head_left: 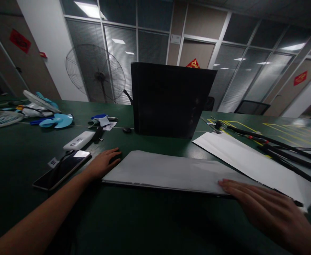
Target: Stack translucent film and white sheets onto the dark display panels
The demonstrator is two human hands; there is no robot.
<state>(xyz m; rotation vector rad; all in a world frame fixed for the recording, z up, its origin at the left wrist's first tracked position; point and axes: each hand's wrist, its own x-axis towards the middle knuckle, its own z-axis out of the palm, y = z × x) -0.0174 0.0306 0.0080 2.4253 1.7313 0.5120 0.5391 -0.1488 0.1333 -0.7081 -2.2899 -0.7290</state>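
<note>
**White panel [168,171] lay between two hands, its handling apparently unfinished**

The panel, a long sheet with a dark near edge, appeared to lie flat on the green table [104,216], crosswise in front of the person. As far as could be judged, placing it there was done, while the work on it was not: both hands were at its ends, and no join to any other thing could be seen.

The right hand [272,209] reached over the panel's right end, fingers straight and close together, their tips on its surface. The thumb was hidden, so a grip from below could not be told. The left hand [101,164] was just beside the left end, fingers loosely spread and seemingly holding nothing; whether it touched the edge was unclear.

Near the right end, a second white panel [253,163] lay slantwise, seemingly not in use, with a black cable [242,131] past it. Beyond the first panel a black box [171,101] stood upright. To the left were a phone [62,171], a white device [78,141] and, farther off, a blue fan blade [57,121].
</note>
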